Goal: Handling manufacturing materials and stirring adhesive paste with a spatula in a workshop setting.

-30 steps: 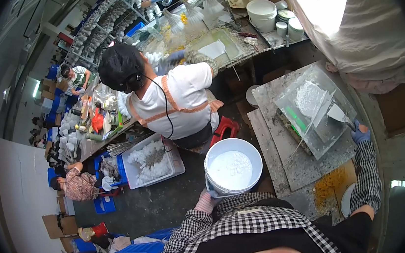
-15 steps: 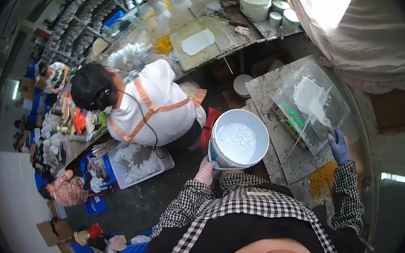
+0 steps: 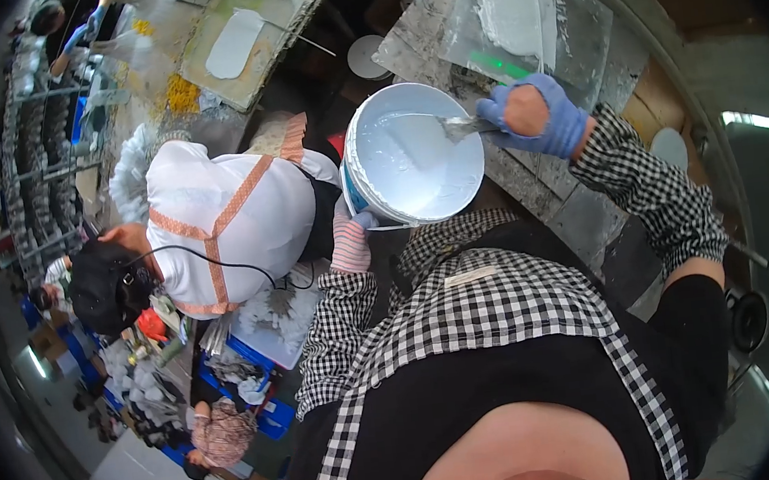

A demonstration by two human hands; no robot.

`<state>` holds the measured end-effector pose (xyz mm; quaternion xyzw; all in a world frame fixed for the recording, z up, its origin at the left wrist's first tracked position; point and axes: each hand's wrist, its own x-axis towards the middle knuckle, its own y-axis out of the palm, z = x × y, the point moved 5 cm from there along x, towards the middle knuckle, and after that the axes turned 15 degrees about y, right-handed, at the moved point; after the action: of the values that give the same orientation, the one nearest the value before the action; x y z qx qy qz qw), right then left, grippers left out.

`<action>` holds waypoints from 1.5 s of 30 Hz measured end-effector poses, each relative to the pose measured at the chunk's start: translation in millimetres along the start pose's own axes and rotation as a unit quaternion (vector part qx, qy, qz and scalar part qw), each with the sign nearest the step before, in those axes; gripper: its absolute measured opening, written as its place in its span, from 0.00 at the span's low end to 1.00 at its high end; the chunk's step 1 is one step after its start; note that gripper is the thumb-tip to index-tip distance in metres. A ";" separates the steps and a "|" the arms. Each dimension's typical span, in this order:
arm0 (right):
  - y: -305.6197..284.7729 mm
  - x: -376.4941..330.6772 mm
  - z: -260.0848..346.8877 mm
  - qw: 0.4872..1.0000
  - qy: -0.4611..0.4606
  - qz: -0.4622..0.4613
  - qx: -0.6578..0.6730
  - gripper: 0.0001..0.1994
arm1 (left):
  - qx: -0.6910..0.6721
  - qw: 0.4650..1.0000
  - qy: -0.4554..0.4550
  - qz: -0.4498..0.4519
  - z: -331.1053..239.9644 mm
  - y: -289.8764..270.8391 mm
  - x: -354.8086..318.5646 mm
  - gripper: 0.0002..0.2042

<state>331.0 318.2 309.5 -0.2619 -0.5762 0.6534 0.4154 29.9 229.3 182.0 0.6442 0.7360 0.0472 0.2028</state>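
My left hand (image 3: pixel 351 238), in a striped glove with bluish fingertips, grips the near left side of a white bucket (image 3: pixel 381 120). Thick white paste (image 3: pixel 419 163) lies inside the tilted bucket. Closed around the handle of a putty knife (image 3: pixel 460 128), my right hand (image 3: pixel 536 117) wears a blue glove worn open over the back. The knife's blade reaches over the rim into the bucket, against the paste. Beyond the right hand, a clear sheet (image 3: pixel 596 41) on the work board carries a spread patch of white paste (image 3: pixel 511 20).
A co-worker in a white top (image 3: pixel 223 219) sits close to the bucket's left. A green-handled tool (image 3: pixel 499 66) lies by the clear sheet. Farther left, a worktable holds a tray (image 3: pixel 204 39) with a white paste patch. A round white lid (image 3: pixel 368 57) sits beyond the bucket.
My right hand has swung left from the clear sheet to the bucket, bringing the putty knife into it. My left hand still holds the bucket. The view has turned.
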 end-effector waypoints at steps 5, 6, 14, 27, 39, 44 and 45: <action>15.8 2.1 6.6 0.996 0.012 0.025 -0.089 0.07 | 0.043 0.998 -0.034 0.035 -13.1 12.4 2.9 0.31; 20.9 0.7 5.6 0.995 0.011 0.036 -0.088 0.07 | 0.054 0.997 -0.042 0.038 -12.0 12.3 3.7 0.31; 86.8 9.4 14.5 0.983 0.024 0.180 0.033 0.18 | 0.117 0.992 -0.043 -0.014 -8.9 14.2 2.5 0.33; 42.3 -11.9 -14.8 0.960 -0.023 0.111 0.256 0.19 | 0.069 0.997 -0.012 -0.038 -15.1 39.1 -36.1 0.26; -55.7 -20.2 -73.8 0.970 0.001 0.005 0.244 0.17 | -0.089 0.994 -0.062 0.008 -1.5 89.7 -17.5 0.31; -75.5 -8.1 -90.4 0.978 0.045 -0.030 0.202 0.18 | -0.071 0.995 -0.068 0.019 -7.0 102.0 18.3 0.25; -75.9 -5.8 -94.5 0.980 0.070 -0.022 0.187 0.19 | -0.072 0.994 -0.073 0.028 -8.3 103.5 26.6 0.24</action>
<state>429.9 363.2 363.6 -0.2120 -0.4187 0.7204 0.5107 120.7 273.8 217.5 0.6503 0.6951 0.0584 0.3008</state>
